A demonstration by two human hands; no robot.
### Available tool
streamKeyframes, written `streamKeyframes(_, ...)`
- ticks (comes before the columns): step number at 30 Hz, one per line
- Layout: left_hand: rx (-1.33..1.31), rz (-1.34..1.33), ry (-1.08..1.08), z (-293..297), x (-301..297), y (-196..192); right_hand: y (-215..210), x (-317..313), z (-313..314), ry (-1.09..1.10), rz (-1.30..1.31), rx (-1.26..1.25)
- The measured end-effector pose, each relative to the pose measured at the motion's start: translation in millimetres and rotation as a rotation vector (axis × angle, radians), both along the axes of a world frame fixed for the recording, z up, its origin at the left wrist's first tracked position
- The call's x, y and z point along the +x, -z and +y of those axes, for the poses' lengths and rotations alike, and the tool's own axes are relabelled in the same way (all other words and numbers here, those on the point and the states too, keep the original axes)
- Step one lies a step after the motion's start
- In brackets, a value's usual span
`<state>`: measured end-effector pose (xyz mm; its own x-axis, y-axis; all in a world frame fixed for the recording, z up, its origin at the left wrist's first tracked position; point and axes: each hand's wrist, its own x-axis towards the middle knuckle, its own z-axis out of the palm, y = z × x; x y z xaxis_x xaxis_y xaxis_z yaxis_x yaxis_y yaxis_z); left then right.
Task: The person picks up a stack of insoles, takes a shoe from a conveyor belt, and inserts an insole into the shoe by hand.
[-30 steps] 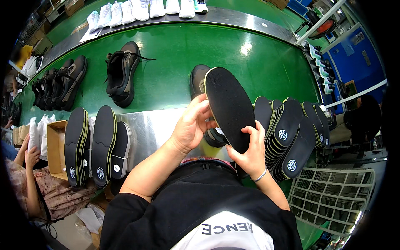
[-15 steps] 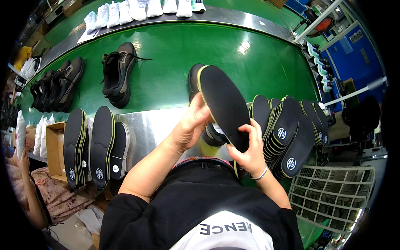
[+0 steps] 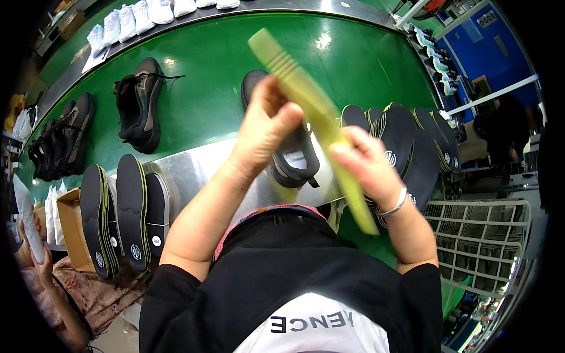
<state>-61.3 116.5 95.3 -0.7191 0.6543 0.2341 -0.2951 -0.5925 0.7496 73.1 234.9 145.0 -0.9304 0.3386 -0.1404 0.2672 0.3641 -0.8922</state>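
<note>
A long insole, its yellow-green side now showing and blurred by motion, is held up in front of me at a slant. My right hand grips its lower half, thumb across the face. At its upper edge, my left hand is closed with fingers curled against it. Below and behind my left hand lies a dark shoe, opening toward me, with something pale inside; my hand hides its middle.
Stacked black insoles with yellow-green edges lie at right, above a white wire basket. More insole stacks stand at left beside a cardboard box. A dark shoe rests on the green table. Another person's hand holds a white packet.
The insole has turned from its black face to its yellow-green side and risen. My right hand has shifted its hold and moved up. The shoe beneath shows more. The whole view has shifted slightly.
</note>
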Motion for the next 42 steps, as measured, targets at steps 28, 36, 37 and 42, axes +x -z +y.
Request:
streamKeyframes(28, -0.760, 1.420, -0.348, 18.3, -50.8, 75.1, -7.0, 46.5, 38.3, 0.120, -0.543, -0.685)
streamKeyframes(36, -0.955, 0.997, -0.395, 21.8, -40.2, 75.0, 10.6, 15.4, 39.0, -0.675, 0.232, 0.247)
streamKeyframes(37, -0.930, 0.952, -0.450, 16.7, -41.8, 81.5, 16.8, 3.8, 42.6, -0.736, 0.118, 0.190)
streamKeyframes(42, -0.916, 0.541, -0.341, 7.5, -38.2, 87.6, 58.2, -47.4, -3.0, -0.464, -0.652, 0.616)
